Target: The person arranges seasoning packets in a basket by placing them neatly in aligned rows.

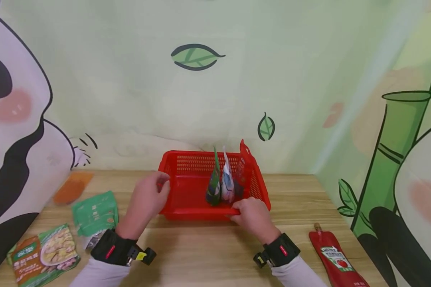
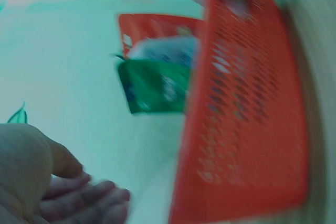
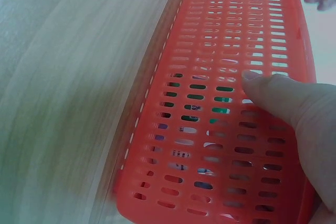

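Observation:
A red plastic basket (image 1: 194, 213) with slotted walls stands on the table. Upright in its right half are a green packet (image 1: 214, 183), a white-and-blue packet (image 1: 227, 185) and a red packet (image 1: 247, 163). My right hand (image 1: 253, 215) grips the near rim toward the right corner; in the right wrist view its thumb (image 3: 278, 95) lies on the outer wall. By the basket's left end is my left hand (image 1: 152, 193), its fingers loosely bent. The left wrist view shows that hand (image 2: 68, 187) apart from the basket, with nothing in it.
On the left of the table lie a green pouch (image 1: 95, 213) and a brown-and-green food packet (image 1: 44, 255). A red Heinz ketchup pouch (image 1: 337, 259) with a spout lies at the right. Behind the table hangs a printed backdrop (image 1: 215, 99) with pandas and leaves.

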Action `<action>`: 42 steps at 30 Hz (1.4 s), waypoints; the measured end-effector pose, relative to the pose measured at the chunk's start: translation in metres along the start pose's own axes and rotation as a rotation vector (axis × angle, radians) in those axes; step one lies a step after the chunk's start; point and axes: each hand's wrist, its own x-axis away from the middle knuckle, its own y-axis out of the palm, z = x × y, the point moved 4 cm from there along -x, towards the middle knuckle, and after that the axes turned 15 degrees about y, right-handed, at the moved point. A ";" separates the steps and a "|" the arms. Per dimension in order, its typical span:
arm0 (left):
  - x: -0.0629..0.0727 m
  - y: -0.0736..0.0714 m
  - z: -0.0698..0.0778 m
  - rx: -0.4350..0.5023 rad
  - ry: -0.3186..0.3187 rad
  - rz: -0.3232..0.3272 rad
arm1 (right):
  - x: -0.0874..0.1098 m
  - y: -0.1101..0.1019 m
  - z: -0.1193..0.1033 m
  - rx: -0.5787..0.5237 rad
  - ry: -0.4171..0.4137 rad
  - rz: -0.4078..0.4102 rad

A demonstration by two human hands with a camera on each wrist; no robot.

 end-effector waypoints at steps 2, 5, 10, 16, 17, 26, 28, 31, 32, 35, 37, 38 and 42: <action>0.011 -0.004 -0.008 -0.022 0.024 0.058 | 0.000 0.001 -0.001 0.002 -0.008 0.001; 0.026 -0.010 -0.020 -0.045 0.086 0.145 | 0.001 0.000 -0.002 0.006 -0.010 0.003; 0.050 -0.025 -0.047 -0.103 0.131 0.220 | 0.001 0.001 -0.001 0.020 -0.001 0.007; 0.078 -0.055 -0.093 -0.262 -0.005 0.168 | 0.000 0.001 -0.004 0.035 -0.024 0.032; 0.081 -0.060 -0.101 -0.293 -0.040 0.150 | 0.000 0.001 -0.004 0.036 -0.023 0.031; 0.099 -0.073 -0.153 -0.365 -0.318 -0.218 | 0.002 0.001 -0.003 0.034 -0.018 0.037; 0.102 -0.071 -0.158 -0.353 -0.372 -0.261 | 0.002 0.001 -0.003 0.031 -0.021 0.040; 0.104 -0.070 -0.164 -0.367 -0.410 -0.274 | 0.001 0.002 -0.004 0.027 -0.023 0.040; 0.104 -0.070 -0.166 -0.374 -0.421 -0.278 | 0.001 0.002 -0.004 0.025 -0.024 0.041; 0.103 -0.069 -0.170 -0.394 -0.428 -0.297 | 0.001 0.003 -0.003 0.022 -0.018 0.038; 0.102 -0.069 -0.173 -0.392 -0.431 -0.315 | 0.001 0.003 -0.003 0.020 -0.015 0.037; 0.102 -0.069 -0.173 -0.386 -0.436 -0.323 | 0.001 0.003 -0.003 0.018 -0.014 0.035; 0.100 -0.069 -0.177 -0.329 -0.464 -0.369 | 0.001 0.003 -0.002 0.016 -0.012 0.031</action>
